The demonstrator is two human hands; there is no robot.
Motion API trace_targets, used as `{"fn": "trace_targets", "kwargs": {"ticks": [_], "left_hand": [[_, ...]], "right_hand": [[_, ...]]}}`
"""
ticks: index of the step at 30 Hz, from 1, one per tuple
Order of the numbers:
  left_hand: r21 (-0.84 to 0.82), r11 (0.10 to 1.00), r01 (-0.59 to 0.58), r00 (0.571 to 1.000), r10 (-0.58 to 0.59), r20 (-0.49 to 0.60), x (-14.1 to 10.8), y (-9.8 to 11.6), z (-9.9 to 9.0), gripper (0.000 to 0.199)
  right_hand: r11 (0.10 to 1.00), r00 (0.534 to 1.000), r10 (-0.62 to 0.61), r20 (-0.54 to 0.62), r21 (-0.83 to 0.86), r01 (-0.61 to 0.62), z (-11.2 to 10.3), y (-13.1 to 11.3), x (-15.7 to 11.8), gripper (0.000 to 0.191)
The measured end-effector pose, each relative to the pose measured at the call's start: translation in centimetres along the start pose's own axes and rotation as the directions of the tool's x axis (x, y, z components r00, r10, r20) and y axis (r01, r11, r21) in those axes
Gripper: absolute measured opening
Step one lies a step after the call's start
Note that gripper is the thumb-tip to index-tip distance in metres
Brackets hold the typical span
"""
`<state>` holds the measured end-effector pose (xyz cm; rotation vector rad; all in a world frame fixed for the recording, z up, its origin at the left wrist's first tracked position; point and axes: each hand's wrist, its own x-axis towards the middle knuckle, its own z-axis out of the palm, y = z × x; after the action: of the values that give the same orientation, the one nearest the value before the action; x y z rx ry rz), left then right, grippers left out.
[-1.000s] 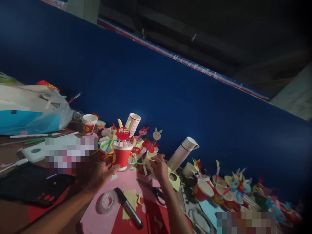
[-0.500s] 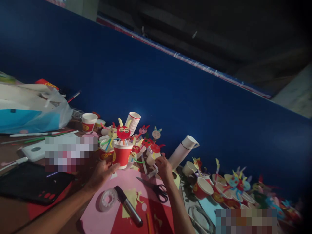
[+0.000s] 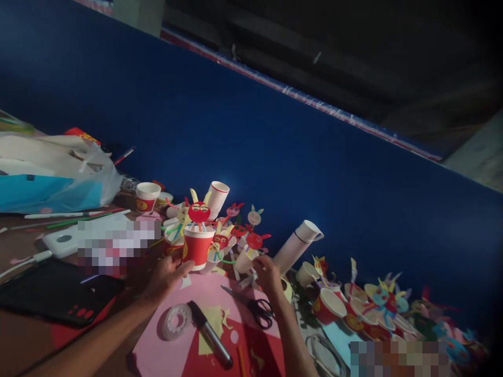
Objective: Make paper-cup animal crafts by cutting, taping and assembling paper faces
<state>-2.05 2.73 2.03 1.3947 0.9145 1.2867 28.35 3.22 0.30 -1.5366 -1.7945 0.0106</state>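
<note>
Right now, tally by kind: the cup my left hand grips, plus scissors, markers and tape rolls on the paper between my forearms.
Red-and-white paper cup in your left hand: 1
Black-handled scissors with pointed blades: 1
Black-and-silver cylindrical marker: 1
Round white tape roll: 1
Total: 4

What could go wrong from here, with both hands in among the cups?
1. The left hand holds the red cup tight beside the yellow-faced figure; a sideways move might snag or bend it.
2. The right hand is right at the white cup, with the flask close behind; a slip could knock either.
3. The scissors lie beside the right forearm; pulling back carelessly could brush them.
</note>
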Motion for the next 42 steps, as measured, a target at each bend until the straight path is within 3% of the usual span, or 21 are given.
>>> {"fn": "trace_targets", "kwargs": {"ticks": [8,17,25,33,42], "left_hand": [[-0.037,0.999,0.015,1.000,-0.016,-0.019,0.1,-0.4,0.1,0.038],[-0.059,0.998,0.030,1.000,-0.030,-0.008,-0.1,-0.1,0.2,0.030],[-0.041,0.998,0.042,0.999,-0.042,-0.010,0.0,-0.5,0.1,0.037],[-0.024,0.999,0.024,0.999,-0.024,0.024,0.3,-1.3,-0.2,0.040],[-0.044,0.999,0.016,1.000,-0.016,-0.006,0.3,-1.6,-0.3,0.048]], "right_hand": [[0.994,0.997,-0.025,0.073,-0.104,0.033,-1.9,1.2,0.0,0.018],[0.990,0.996,-0.037,0.082,-0.132,0.047,-0.9,1.7,-0.1,0.014],[0.986,0.995,-0.046,0.093,-0.157,0.060,-1.3,1.3,0.1,0.019],[0.973,0.997,-0.026,0.079,-0.226,0.043,-1.3,0.8,-0.2,0.019],[0.986,0.998,0.050,0.027,-0.159,-0.045,-2.5,0.9,0.4,0.017]]}}
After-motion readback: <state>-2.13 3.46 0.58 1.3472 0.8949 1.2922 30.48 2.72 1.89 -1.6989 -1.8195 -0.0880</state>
